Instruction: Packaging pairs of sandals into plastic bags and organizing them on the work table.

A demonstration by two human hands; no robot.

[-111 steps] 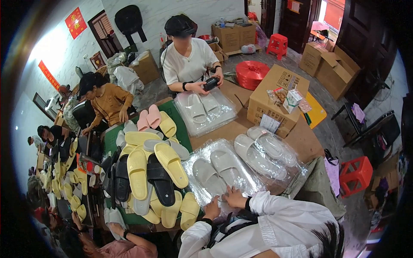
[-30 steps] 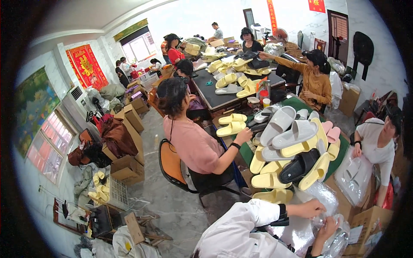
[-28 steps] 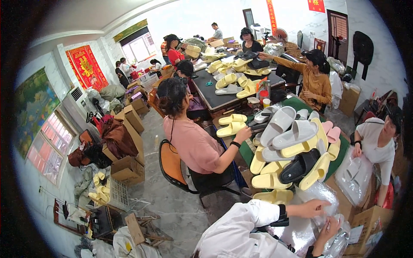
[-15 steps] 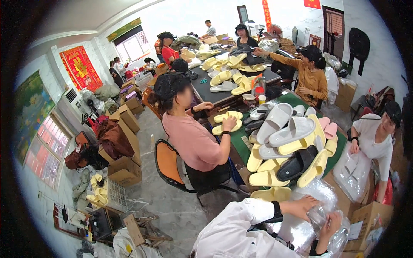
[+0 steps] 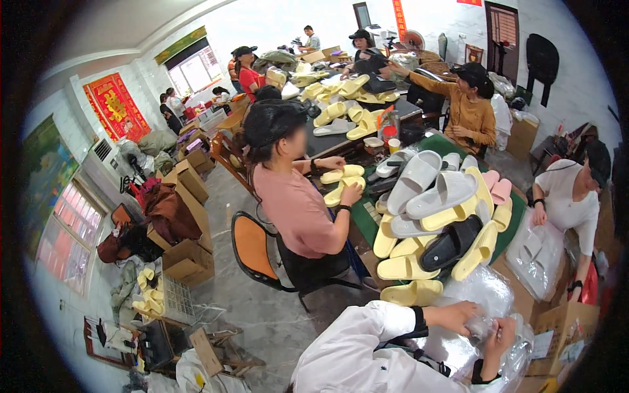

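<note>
At the lower right, my left hand (image 5: 457,317) and my right hand (image 5: 500,338) are close together on a crinkled clear plastic bag (image 5: 481,329). Both hands have their fingers closed on the film. Whatever the bag contains is hard to make out. Under and beyond my hands lie more clear plastic bags (image 5: 483,289). Just past my left wrist lies a pale yellow slipper (image 5: 411,293), at the near edge of a slipper pile. A black slipper (image 5: 452,242), grey slippers (image 5: 443,195) and pink slippers (image 5: 501,190) lie in that pile.
A cardboard box (image 5: 567,327) stands right of my hands. Beyond it a person in white (image 5: 570,196) bends beside bagged slippers (image 5: 534,255). Left of the pile, a person in pink (image 5: 298,203) handles yellow slippers (image 5: 344,180). An orange-backed chair (image 5: 252,243) stands behind them.
My hands have shifted slightly on the plastic bag, keeping hold of it. The person in white at the right has leaned down. The view has tilted a little.
</note>
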